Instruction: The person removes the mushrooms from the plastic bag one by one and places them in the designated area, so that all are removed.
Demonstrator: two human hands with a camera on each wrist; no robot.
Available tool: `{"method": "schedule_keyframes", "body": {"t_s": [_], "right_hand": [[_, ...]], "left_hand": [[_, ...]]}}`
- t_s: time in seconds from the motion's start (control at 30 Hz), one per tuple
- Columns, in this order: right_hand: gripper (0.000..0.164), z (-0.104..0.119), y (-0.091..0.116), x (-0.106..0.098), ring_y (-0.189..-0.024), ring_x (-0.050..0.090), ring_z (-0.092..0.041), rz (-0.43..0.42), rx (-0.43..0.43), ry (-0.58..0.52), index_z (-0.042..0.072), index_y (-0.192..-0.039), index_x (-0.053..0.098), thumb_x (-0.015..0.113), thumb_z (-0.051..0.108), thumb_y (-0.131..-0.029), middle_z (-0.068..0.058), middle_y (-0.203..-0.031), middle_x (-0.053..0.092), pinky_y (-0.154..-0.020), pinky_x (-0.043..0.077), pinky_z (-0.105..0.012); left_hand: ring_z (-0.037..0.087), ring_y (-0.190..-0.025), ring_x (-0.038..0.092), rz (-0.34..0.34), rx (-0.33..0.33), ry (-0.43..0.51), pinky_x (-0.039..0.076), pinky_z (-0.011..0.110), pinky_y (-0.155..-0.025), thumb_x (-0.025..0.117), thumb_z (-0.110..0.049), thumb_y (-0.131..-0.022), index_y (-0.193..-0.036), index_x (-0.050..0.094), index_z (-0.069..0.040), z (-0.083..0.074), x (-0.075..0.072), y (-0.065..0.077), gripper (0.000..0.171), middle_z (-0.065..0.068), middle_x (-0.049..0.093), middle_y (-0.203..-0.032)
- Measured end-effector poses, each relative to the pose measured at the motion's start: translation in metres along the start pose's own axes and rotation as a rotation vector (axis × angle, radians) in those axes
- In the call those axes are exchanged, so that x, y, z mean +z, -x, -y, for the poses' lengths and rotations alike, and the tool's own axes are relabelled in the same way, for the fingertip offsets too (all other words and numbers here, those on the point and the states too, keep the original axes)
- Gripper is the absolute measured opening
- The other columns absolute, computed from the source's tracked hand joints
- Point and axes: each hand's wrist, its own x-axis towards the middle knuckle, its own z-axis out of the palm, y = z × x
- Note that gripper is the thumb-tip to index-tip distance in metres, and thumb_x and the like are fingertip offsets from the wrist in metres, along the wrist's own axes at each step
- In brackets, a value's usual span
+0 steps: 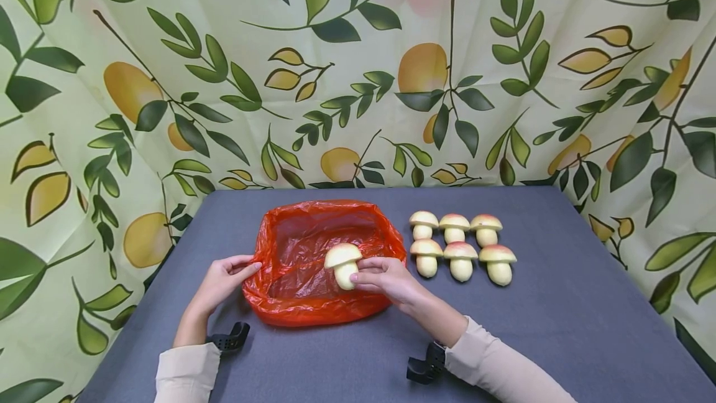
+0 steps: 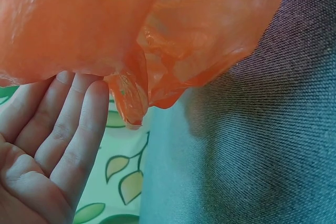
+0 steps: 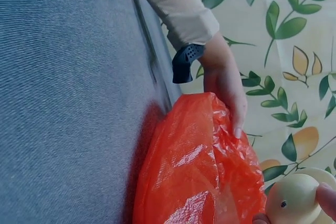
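A red plastic bag (image 1: pixel 319 313) lies wide open on the table, its mouth facing up. My left hand (image 1: pixel 224 278) pinches its left rim between thumb and fingers; in the left wrist view the fingers (image 2: pixel 79 145) extend against the thin plastic. Over the bag's opening, my right hand (image 1: pixel 388 280) holds a toy mushroom (image 1: pixel 342 260) by its pale stem, cap up. The right wrist view shows the stem's rounded end (image 3: pixel 293 200) between thumb and fingertip, with a small dark spot on it. Right of the bag stand several similar mushrooms (image 1: pixel 460 260) with cream and reddish caps, in two rows.
The table (image 1: pixel 559 316) is covered in grey-blue cloth. Behind it and at both sides hangs a curtain (image 1: pixel 358 111) printed with leaves and fruit. Black wrist mounts (image 1: pixel 230 338) sit under both forearms.
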Motion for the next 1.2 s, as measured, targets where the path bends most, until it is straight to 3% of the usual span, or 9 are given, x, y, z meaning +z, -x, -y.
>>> {"method": "schedule_keyframes", "body": {"t_s": [0.13,0.67,0.8,0.9,1.03,1.2], "right_hand": [[0.06,0.0,0.005,-0.004,-0.087,0.068,-0.005,0.011,-0.004,0.0,-0.017,-0.131,0.046,0.071,0.016,-0.087,-0.015,-0.113,0.069,-0.091,0.055,-0.031],[0.068,-0.001,0.025,-0.021,-0.087,0.068,-0.002,0.026,-0.017,0.011,-0.02,-0.13,0.042,0.074,0.019,-0.085,-0.008,-0.106,0.069,-0.087,0.056,-0.025],[0.068,0.0,0.028,-0.024,-0.087,0.068,-0.002,0.027,-0.016,0.009,-0.02,-0.13,0.042,0.074,0.02,-0.085,-0.004,-0.102,0.07,-0.086,0.056,-0.024],[0.068,0.001,0.03,-0.027,-0.086,0.067,-0.001,0.028,-0.012,0.009,-0.02,-0.129,0.043,0.075,0.021,-0.084,0.0,-0.099,0.07,-0.085,0.056,-0.023],[0.068,0.001,0.033,-0.031,-0.085,0.067,0.0,0.009,-0.016,0.007,-0.02,-0.128,0.043,0.075,0.02,-0.084,0.002,-0.097,0.07,-0.083,0.056,-0.021],[0.068,0.003,0.037,-0.037,-0.085,0.067,0.0,-0.01,-0.028,0.01,-0.021,-0.128,0.042,0.075,0.02,-0.084,0.004,-0.095,0.069,-0.082,0.056,-0.019]], "left_hand": [[-0.001,-0.07,0.066,0.003,0.007,0.004,0.055,0.018,-0.068,0.065,-0.022,-0.092,-0.12,0.061,0.009,0.001,0.0,0.0,0.042,-0.015,0.073,-0.086],[-0.001,-0.068,0.065,0.002,0.007,0.001,0.055,0.019,-0.067,0.064,-0.021,-0.092,-0.12,0.061,0.009,0.001,0.001,0.0,0.041,-0.016,0.073,-0.085],[-0.002,-0.068,0.065,0.003,0.012,0.003,0.055,0.018,-0.067,0.063,-0.02,-0.093,-0.121,0.061,0.009,-0.001,0.0,0.001,0.04,0.001,0.076,-0.092],[-0.002,-0.068,0.065,0.002,0.01,0.004,0.055,0.019,-0.067,0.063,-0.02,-0.093,-0.121,0.06,0.009,-0.001,0.0,0.001,0.041,0.005,0.076,-0.094],[-0.001,-0.068,0.065,0.001,0.002,0.004,0.055,0.019,-0.067,0.064,-0.021,-0.093,-0.121,0.061,0.009,0.001,0.001,0.001,0.041,-0.013,0.074,-0.087],[-0.001,-0.068,0.065,-0.003,0.001,-0.002,0.055,0.018,-0.068,0.064,-0.022,-0.092,-0.12,0.062,0.008,0.001,0.001,0.0,0.041,-0.014,0.073,-0.086]]}}
